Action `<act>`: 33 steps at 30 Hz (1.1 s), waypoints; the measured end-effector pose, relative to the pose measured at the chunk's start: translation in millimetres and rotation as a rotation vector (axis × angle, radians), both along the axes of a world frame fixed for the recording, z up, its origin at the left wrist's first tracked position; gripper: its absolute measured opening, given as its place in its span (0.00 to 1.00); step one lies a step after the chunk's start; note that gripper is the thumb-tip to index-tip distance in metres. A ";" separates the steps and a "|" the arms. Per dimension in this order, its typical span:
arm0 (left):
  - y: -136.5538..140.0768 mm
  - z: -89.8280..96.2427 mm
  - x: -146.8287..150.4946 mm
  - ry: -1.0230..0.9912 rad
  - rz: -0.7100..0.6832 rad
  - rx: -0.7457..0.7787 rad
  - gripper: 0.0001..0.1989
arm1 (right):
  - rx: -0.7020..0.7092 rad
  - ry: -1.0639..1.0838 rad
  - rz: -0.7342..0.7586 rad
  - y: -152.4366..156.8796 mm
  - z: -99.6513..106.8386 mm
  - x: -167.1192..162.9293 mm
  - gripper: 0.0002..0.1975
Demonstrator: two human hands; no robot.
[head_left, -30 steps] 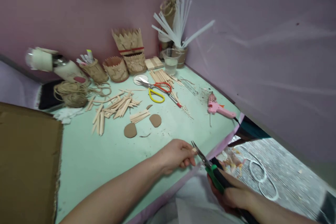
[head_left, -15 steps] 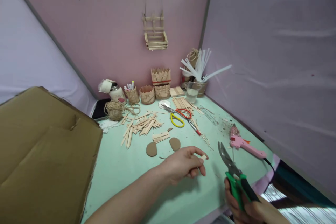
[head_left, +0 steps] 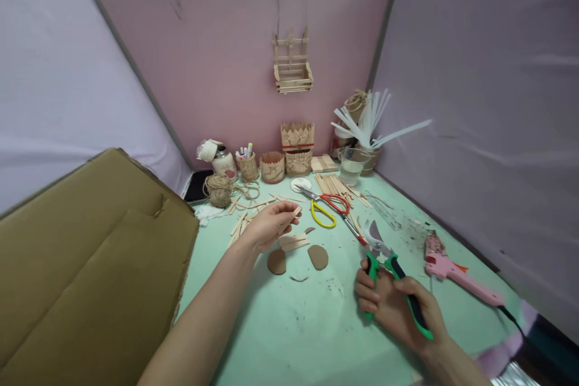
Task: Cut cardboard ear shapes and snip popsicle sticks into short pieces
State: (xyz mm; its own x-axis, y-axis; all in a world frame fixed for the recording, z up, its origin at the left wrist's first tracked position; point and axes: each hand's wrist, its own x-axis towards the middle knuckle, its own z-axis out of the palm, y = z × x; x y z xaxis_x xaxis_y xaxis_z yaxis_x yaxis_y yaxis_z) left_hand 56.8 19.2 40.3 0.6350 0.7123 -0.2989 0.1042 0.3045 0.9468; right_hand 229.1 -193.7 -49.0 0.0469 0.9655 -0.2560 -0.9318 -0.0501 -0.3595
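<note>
The left grip (head_left: 270, 224) pinches a chip (head_left: 297, 211) while the right grip (head_left: 392, 309) cradles pruners (head_left: 380, 247) (likely letting them spread) toward the counter's (head_left: 325, 341) right edge.

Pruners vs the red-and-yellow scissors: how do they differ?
Handles: the pruners have green-and-black bar grips; the scissors have finger loops, one red and one yellow.
Blades: the pruners' are short, with one broad and curved; the scissors' are longer, narrow and pointed.
Pose: the pruners are held in the right hand; the scissors lie on the table.
Shared: both have metal blades, and both pairs of handles stand apart.
</note>
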 end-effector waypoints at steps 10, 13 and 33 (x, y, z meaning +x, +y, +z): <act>20.6 -26.4 -4.7 0.215 0.026 0.442 0.10 | -0.038 0.024 0.033 2.5 -1.3 -3.1 0.20; 23.3 -37.8 -3.4 0.315 0.018 0.544 0.07 | -0.042 0.026 0.039 1.4 0.3 -3.8 0.19; 23.6 -41.5 -2.8 0.415 0.013 0.718 0.08 | -0.065 -0.001 0.031 -0.1 4.0 -6.4 0.20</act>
State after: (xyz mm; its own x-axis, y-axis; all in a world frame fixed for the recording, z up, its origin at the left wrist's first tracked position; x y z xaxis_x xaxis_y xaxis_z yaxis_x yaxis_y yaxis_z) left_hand 54.0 42.8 -1.2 0.5639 0.8255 0.0233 0.4886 -0.3563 0.7964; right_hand 222.7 -193.9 -45.0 0.0175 0.9480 -0.3179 -0.9291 -0.1021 -0.3554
